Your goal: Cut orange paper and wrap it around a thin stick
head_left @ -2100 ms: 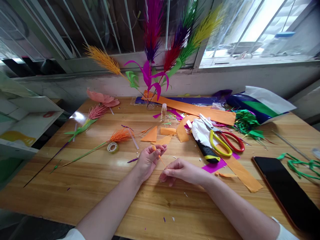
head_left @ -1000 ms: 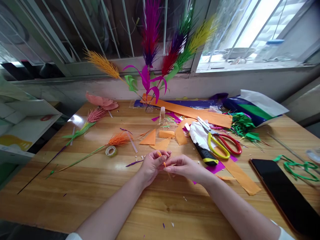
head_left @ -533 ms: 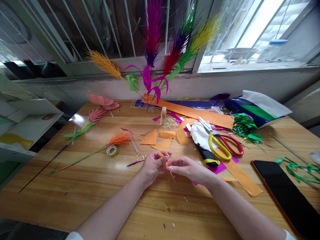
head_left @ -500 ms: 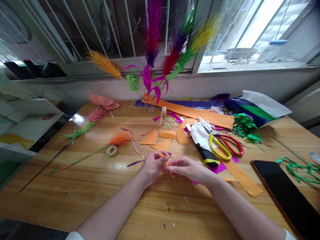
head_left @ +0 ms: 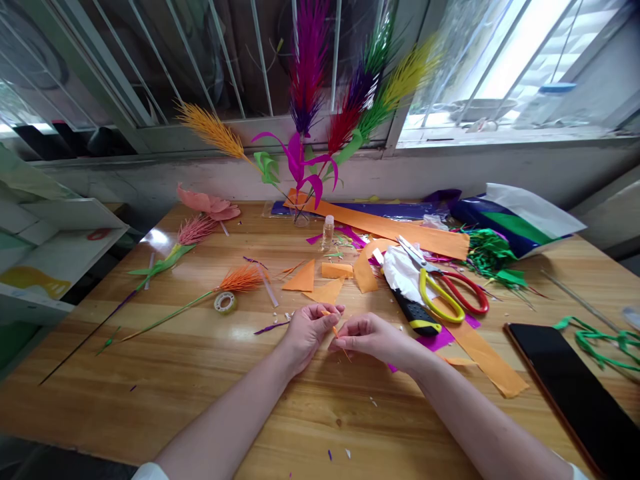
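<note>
Between my two hands is a thin, twisted strip of orange paper (head_left: 337, 331), its narrow tail pointing down toward the table. My left hand (head_left: 309, 335) pinches its upper part between thumb and fingers. Just to the right, my right hand (head_left: 374, 339) has thumb and fingertips closed on the lower part. Beyond my fingers lie cut orange paper pieces (head_left: 326, 291) and a small rolled orange piece (head_left: 337, 270). Near my left wrist is a purple scrap (head_left: 271, 328).
Scissors (head_left: 453, 293) and a black-yellow cutter (head_left: 413, 313) lie right of my hands, near a phone (head_left: 575, 393). A tape roll (head_left: 225, 303) and orange tassel flower (head_left: 240, 277) lie left. A small bottle (head_left: 327, 233) and a vase of colourful plumes (head_left: 300, 215) stand behind.
My right fingertips have shifted slightly along the orange strip, and its tail shows a little less below them. The whole view has moved very slightly; the other things lie as before.
</note>
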`<state>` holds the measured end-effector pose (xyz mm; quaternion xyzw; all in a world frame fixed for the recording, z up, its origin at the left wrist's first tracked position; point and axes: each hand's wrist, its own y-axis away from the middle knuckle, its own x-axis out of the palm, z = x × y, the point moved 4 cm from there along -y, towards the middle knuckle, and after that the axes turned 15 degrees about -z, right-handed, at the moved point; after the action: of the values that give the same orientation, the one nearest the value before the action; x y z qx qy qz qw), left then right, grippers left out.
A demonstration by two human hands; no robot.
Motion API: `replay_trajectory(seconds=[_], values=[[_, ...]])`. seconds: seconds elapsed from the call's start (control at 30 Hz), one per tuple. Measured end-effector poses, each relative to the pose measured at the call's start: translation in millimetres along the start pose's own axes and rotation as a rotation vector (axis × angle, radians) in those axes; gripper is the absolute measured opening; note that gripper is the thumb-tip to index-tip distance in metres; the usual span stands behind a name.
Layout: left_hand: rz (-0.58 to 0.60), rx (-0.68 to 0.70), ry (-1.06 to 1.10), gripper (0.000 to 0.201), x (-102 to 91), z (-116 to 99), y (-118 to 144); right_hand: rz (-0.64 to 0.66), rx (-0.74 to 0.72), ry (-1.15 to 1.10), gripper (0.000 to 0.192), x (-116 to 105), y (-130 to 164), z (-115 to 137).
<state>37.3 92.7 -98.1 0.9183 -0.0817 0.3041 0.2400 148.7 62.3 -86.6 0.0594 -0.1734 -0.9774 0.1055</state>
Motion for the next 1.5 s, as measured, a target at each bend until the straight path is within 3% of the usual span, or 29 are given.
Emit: replay_trajectory(seconds=[0.17,0.4,0.6,0.8,1.13,1.37,1.5], values=[[-0.024,0.028,-0.019,0.012,-1.4,-3,-1,-0.128,0.051,-0.013,0.033,-4,-2,-6],[-0.047,0.016,-0.029,0.012,-2.0,-3,-1,0.003,0.008,-0.064,0.034,-2,4,1],[-0.084,0.005,-0.052,0.013,-0.4,-5,0,-0.185,0.032,-0.003,0.036,-7,-4,-11],[-0.082,-0.035,-0.053,0.013,-4.5,-2,-2,-0.034,-0.032,-0.002,0.031,-2,3,0],[-0.117,-0.08,0.023,0.015,-3.5,-1,1,-0.107,0.046,0.02,0.035,-2,-3,-9],[0.028,-0.077,0.102,0.028,0.5,-8,6,-0.059,0.041,-0.001,0.037,-5,0,-8],[0.002,-0.081,0.048,0.017,-0.3,-7,4,-0.049,0.013,0.027,0.037,-4,-1,-10]])
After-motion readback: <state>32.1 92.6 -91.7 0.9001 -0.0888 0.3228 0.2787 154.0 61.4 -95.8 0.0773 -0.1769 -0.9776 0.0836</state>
